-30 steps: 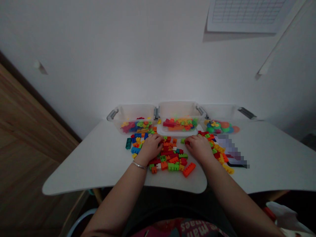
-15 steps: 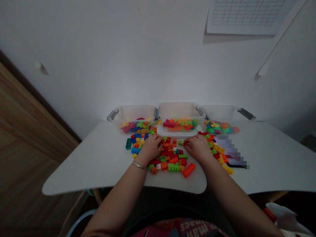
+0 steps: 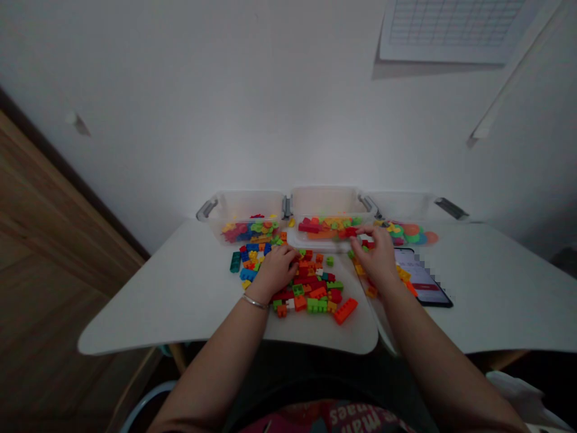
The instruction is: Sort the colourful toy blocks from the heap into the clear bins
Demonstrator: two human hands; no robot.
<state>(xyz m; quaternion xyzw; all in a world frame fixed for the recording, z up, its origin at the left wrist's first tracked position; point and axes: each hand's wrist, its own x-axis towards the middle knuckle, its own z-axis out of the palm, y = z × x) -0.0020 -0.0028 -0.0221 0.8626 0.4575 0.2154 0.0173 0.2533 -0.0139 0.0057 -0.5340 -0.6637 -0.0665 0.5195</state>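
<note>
Between thumb and index finger of my right hand (image 3: pixel 377 257) a small red building brick (image 3: pixel 351 231) is pinched, in front of the middle clear bin (image 3: pixel 331 201). My left hand (image 3: pixel 278 269) lies on the left side of the loose brick pile, its fingers curled down among the bricks; what they grip is hidden. Between the hands spread mixed red, orange and green bricks, with a long orange brick (image 3: pixel 345 311) at the near edge and a light green brick (image 3: pixel 330 261) at the far side.
A left clear bin (image 3: pixel 247 201) and a right clear bin (image 3: pixel 406 203) flank the middle one, all with colourful pieces inside. A phone (image 3: pixel 426 279) lies right of more bricks under my right forearm. A dark green brick (image 3: pixel 235 262) sits at the pile's left edge.
My right hand has moved up and to the right from the pile, carrying the red brick toward the middle bin. My left hand has stayed in place.
</note>
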